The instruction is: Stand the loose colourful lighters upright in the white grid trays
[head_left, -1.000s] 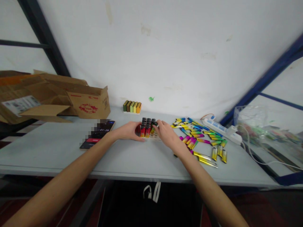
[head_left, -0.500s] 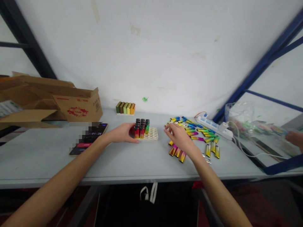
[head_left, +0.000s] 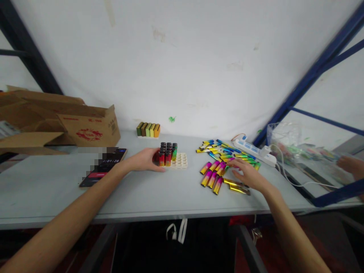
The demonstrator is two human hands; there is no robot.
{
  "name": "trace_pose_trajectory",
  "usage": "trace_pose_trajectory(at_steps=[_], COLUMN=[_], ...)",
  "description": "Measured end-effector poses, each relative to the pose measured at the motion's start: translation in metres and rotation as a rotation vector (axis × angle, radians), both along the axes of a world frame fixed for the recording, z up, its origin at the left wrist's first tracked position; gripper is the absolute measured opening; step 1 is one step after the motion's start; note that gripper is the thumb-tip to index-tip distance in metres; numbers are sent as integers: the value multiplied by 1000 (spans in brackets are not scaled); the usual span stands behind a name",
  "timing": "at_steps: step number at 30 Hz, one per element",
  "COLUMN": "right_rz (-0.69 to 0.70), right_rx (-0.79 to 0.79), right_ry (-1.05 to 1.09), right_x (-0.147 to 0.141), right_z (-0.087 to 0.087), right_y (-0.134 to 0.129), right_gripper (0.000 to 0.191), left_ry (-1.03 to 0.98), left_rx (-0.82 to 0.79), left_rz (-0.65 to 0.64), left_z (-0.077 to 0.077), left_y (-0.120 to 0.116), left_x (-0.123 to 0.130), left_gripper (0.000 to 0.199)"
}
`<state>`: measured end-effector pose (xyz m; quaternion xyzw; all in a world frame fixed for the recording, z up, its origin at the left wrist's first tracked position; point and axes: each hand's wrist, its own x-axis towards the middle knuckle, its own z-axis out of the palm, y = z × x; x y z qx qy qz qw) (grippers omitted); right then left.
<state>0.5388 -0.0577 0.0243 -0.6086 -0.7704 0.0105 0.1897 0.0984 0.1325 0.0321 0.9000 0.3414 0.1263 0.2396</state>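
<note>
A white tray [head_left: 182, 161] with round-cornered slots stands mid-table. Black-topped red lighters [head_left: 165, 158] fill its left part upright, and green lighters [head_left: 174, 154] stand beside them. My left hand [head_left: 146, 159] curls around the tray's left end, thumb in front and fingers partly hidden behind the lighters. Over a loose pile to the right is my right hand [head_left: 247, 172], its fingers bent and apart, with nothing visible in them. Below and left of it lie shiny pink-and-gold lighter-shaped pieces [head_left: 212, 178]. Blue-and-yellow pieces [head_left: 223, 145] and green-gold ones are scattered behind.
Another full rack of lighters [head_left: 148, 129] stands by the wall. A phone with a timer [head_left: 109, 165] and an open cardboard box [head_left: 93, 127] are at left. A power strip [head_left: 256, 151] with a white cable lies right, near another person's hand [head_left: 349, 167].
My right hand has moved right across the pile, uncovering the pink-and-gold pieces; some gold pieces at its right have shifted. My left hand stays at the tray.
</note>
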Motion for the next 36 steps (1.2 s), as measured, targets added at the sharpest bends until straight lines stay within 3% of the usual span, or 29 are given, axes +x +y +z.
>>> trace_pose_trajectory(at_steps=[4, 9, 15, 19, 23, 26, 30, 33, 36], right_rz=[6, 21, 67, 114, 124, 53, -27, 56, 173], right_rx=[-13, -36, -105, -163, -175, -131, -90, -177, -247], right_ry=[-40, -116, -144, -51, 138, 420, 952, 1235, 1378], right_x=[-1, -5, 2, 13, 19, 6, -35, -73, -108], right_z=[-11, -9, -1, 15, 35, 37, 23, 19, 28], right_y=[6, 13, 18, 15, 4, -1, 7, 18, 30], right_gripper=[34, 34, 29, 23, 33, 34, 33, 33, 35], left_ry=[-4, -22, -21, -18, 1, 7, -1, -18, -33], left_rx=[0, -25, -57, -86, -62, -43, -51, -72, -88], left_rz=[-2, 20, 8, 0, 0, -2, 3, -7, -22], left_z=[-2, -1, 1, -2, -5, -4, -1, 1, 2], left_y=[1, 0, -2, 1, 4, 4, 1, -2, -3], left_x=[-1, 0, -1, -1, -2, -2, -2, -1, -1], left_gripper=[73, 73, 73, 73, 71, 70, 72, 74, 74])
